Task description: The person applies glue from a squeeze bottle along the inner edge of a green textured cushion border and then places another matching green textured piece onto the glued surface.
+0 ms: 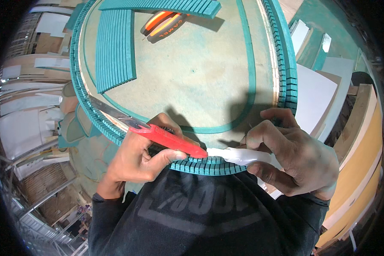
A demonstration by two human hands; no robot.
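Observation:
My left hand [147, 153] is closed around a red-handled tool [168, 140] with a long flat metal blade, which points up and to the left. In my right hand [292, 155] is a white squeeze tube [245, 156], its narrow nozzle directed left. The nozzle meets the end of the red handle, or comes very close to it. Below them runs a slotted teal edging strip [209, 167] around the near rim of a rounded panel [192, 72]. My right fingertips hide part of the tube.
Loose slotted teal strips [115, 51] lie on the panel's far left, with another piece across the top. Orange and black tool handles [163, 25] rest beside them. White boards [313, 100] and curved wooden pieces [358, 158] stand at the right. Sheets and boards [27, 123] crowd the left.

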